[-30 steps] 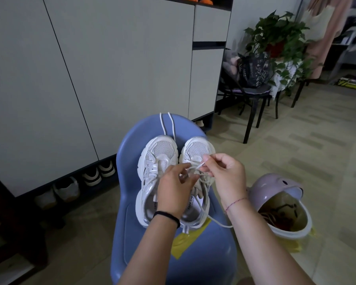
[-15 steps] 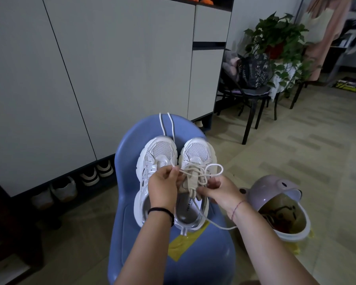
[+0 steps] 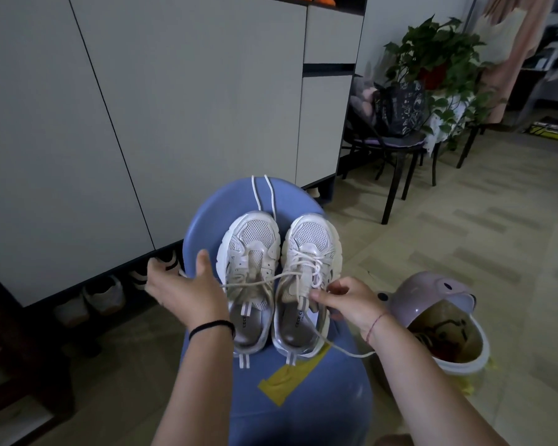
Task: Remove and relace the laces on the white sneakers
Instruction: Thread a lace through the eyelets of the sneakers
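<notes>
Two white sneakers stand side by side on a blue chair (image 3: pixel 306 400), toes pointing away from me. The left sneaker (image 3: pixel 250 252) has bare eyelets. A loose white lace (image 3: pixel 261 196) lies behind it on the chair back. The right sneaker (image 3: pixel 311 239) is partly laced with a cream lace (image 3: pixel 255 282). One end of this lace runs taut across the left sneaker into my left hand (image 3: pixel 187 292), which grips it out to the left. My right hand (image 3: pixel 351 300) pinches the lace at the right sneaker's tongue. The other end trails under my right wrist.
A lilac bin (image 3: pixel 432 304) with its lid open stands on the floor right of the chair. Grey cabinets (image 3: pixel 174 91) fill the left, with shoes (image 3: pixel 103 294) under them. A black chair with a bag (image 3: pixel 397 114), a potted plant (image 3: pixel 438 53) and a person (image 3: pixel 509 43) are at the back right.
My left hand has moved left, away from the right sneaker, drawing the lace out taut across the left sneaker. My right hand stays low at the tongue.
</notes>
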`<action>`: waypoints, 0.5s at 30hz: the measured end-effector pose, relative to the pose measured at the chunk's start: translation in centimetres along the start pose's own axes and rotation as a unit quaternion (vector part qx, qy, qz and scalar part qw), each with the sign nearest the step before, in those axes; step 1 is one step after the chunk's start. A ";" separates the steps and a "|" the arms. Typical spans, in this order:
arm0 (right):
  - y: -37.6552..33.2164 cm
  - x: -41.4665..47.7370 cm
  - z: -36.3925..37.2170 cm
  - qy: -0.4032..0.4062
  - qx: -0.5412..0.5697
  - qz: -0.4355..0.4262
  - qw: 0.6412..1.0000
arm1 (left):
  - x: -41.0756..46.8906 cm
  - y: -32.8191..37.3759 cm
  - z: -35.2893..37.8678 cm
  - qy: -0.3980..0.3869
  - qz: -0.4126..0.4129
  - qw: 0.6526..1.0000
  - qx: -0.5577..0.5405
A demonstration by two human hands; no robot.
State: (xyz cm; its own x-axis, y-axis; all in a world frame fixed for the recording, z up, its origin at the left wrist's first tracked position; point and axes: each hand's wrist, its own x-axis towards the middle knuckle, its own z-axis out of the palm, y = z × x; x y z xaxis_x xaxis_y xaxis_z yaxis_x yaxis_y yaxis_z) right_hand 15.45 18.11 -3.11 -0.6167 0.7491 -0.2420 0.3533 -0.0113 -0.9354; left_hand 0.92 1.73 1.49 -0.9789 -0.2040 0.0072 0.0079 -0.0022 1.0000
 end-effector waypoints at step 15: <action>-0.3 -0.4 0.0 0.007 -0.006 -0.013 1.000 | -4.1 -2.3 4.5 -0.309 0.321 0.830 0.336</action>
State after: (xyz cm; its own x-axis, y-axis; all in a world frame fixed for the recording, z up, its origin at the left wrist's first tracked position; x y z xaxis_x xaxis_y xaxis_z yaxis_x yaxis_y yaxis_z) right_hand 15.60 17.83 -2.73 -0.6166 0.7577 -0.2137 0.3458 0.0168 -0.9381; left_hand 4.04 7.02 -0.81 -0.7361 0.5895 0.3328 0.6562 0.5007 0.5645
